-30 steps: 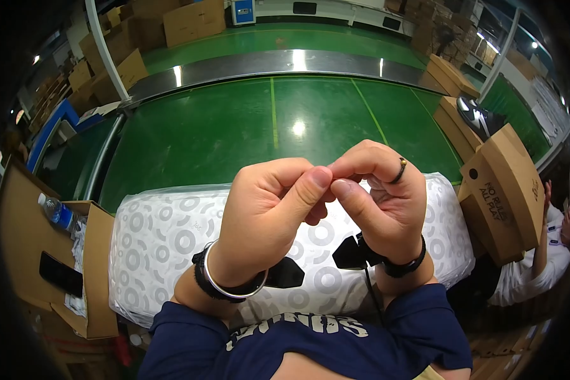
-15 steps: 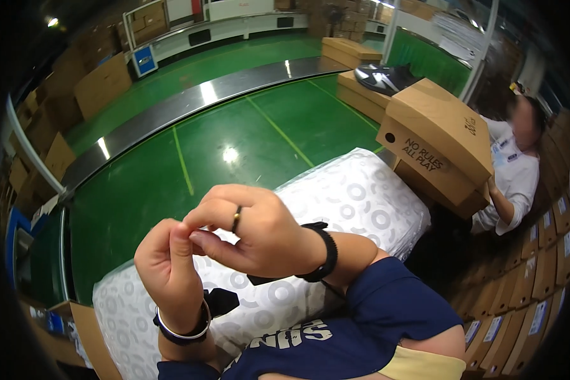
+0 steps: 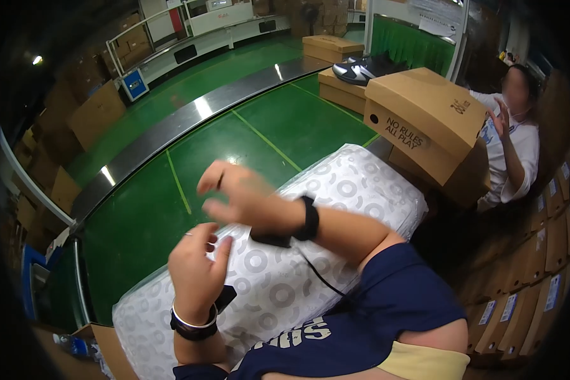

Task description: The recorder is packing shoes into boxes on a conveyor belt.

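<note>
Reference item: the white paper bundle [image 3: 278, 278], printed with grey rings and arcs under clear film. It lies in front of the person's torso, with the green surface [image 3: 202, 139] extending beyond its far edge.

Left hand [image 3: 196, 269]: over the left part of the bundle, near its far edge. The forearm rises from the bundle's near side; the wrist is nearly straight, the fingers bent, the thumb raised and apart from the index finger. Grip: released, as far as shown.

Right hand [image 3: 244, 193]: beyond the left hand, at the bundle's far edge. The forearm crosses over the bundle from its right near side and reaches leftward; index finger and thumb point left, tips parted. Grip: loose. The hand is blurred; whether anything tiny sits between the fingers cannot be told.

The hands are close together but apart. Contact with the bundle cannot be confirmed.

Fittings: a black strap on each wrist, a white bangle on the left one; a black cable [image 3: 320, 273] runs over the bundle from the right wrist towards the torso.

Right of the bundle: a brown shoebox [image 3: 418, 120], tilted, beside a co-worker [image 3: 510, 149] with one hand raised. Off the bundle's left near end: a plastic bottle [image 3: 73, 344].
</note>
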The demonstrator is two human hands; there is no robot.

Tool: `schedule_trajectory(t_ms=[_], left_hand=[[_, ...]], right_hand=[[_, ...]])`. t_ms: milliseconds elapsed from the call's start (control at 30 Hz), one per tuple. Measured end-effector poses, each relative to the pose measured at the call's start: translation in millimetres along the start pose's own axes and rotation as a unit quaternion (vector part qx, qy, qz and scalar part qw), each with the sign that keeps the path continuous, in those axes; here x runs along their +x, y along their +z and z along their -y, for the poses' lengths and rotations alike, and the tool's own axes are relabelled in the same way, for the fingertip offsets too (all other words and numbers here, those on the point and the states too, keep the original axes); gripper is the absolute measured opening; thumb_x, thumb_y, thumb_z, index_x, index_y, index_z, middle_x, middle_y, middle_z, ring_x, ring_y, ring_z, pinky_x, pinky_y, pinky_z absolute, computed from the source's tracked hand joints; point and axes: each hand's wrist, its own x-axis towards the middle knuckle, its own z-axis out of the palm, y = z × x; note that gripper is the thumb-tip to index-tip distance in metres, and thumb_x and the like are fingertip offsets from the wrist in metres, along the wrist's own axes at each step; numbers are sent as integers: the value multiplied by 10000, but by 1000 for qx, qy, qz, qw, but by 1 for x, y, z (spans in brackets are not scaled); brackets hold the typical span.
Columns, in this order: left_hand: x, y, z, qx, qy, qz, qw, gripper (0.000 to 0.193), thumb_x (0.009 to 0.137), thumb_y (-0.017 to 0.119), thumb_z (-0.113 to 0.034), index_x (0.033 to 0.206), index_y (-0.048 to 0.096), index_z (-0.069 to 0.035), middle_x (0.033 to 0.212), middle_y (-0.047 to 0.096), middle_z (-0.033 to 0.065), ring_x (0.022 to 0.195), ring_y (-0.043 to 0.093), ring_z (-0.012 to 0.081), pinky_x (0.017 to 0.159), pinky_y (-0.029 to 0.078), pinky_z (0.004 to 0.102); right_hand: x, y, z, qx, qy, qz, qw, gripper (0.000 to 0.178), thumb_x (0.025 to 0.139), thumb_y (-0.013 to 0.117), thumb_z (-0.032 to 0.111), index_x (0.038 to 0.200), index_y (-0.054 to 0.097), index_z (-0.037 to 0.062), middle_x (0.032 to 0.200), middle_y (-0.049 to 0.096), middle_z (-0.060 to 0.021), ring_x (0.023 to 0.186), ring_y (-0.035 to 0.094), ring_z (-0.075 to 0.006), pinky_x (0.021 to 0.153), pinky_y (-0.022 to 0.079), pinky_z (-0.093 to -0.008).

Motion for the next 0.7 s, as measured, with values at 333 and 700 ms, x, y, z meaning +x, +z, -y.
schedule_trajectory(t_ms=[333,700], left_hand=[[-8,51,51,318,-51,534,782,1235,430,749,-596,1375,92,-149,1377,17,297,1231,122,522,904,353,532],[10,60,52,334,-129,604,712,1286,418,739,-611,1372,55,-88,1353,-57,341,1229,-9,549,854,321,623]], right_hand=[[-63,-179,-298,-113,540,-210,807,730,649,679,277,1219,363,-54,1126,512,-204,994,528,-281,767,464,-349],[-56,-259,-327,-318,524,-587,529,638,668,621,346,1143,429,-35,1156,455,-276,1086,458,-365,925,365,-392]])
